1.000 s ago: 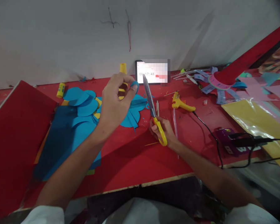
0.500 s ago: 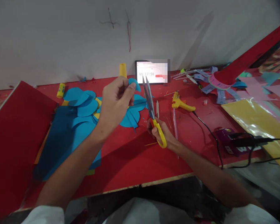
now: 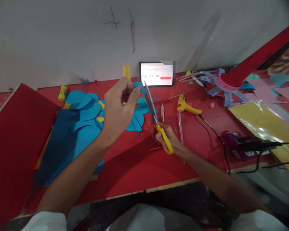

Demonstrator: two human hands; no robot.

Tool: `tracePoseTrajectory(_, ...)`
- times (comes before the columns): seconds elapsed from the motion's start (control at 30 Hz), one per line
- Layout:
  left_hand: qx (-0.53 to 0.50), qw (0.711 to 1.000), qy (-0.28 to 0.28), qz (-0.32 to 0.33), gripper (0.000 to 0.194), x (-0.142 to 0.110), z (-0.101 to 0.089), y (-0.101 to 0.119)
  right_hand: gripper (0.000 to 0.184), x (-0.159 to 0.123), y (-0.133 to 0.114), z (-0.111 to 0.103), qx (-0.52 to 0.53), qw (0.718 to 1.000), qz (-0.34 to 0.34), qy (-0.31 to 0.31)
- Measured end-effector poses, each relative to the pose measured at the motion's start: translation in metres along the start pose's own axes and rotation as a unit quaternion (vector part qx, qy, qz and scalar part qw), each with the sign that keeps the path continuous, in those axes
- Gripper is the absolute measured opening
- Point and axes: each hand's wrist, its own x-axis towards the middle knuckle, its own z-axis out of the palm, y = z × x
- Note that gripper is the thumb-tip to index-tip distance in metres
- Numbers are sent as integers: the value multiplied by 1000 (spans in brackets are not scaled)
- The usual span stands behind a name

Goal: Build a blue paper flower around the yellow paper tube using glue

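My left hand (image 3: 120,101) is raised over the table, pinching a small blue paper piece (image 3: 137,84) between thumb and fingers. Yellow-handled scissors (image 3: 151,104) are in my right hand (image 3: 165,134), blades pointing up and away from me. The blades lie against or very close to the right edge of the paper; whether they touch it I cannot tell. Behind and below my left hand, blue paper petals (image 3: 135,122) rest on the table. More rounded blue pieces (image 3: 90,110) and a large blue sheet (image 3: 65,144) lie to its left.
A lit screen with a timer (image 3: 156,80) leans on the wall. To the right are a yellow glue gun (image 3: 188,107) with a cord, a purple box (image 3: 238,150) and yellow sheets (image 3: 262,125). A glue stick (image 3: 62,93) stands at left near a red board (image 3: 21,144).
The scissors have tilted left toward the paper, their blades opening and then closing up. A small blue scrap now shows on the table right of the blades. My left hand has shifted slightly.
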Motion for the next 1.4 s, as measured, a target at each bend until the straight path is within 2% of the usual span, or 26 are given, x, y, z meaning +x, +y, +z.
tracePoseTrajectory(0.47,9,1000,-2,4,38,-3,4,-6,73,0,2,-1,-3,1000,-2,6)
tracePoseTrajectory(0.73,9,1000,20,-4,37,-2,2,-6,74,0,7,0,-2,1000,-3,0)
tracePoseTrajectory(1.0,2,1000,3,1,32,-3,5,-3,72,0,9,0,0,1000,-1,5)
tracePoseTrajectory(1.4,-37,998,28,34,36,-3,7,-10,72,1,7,-1,-9,1000,-24,8)
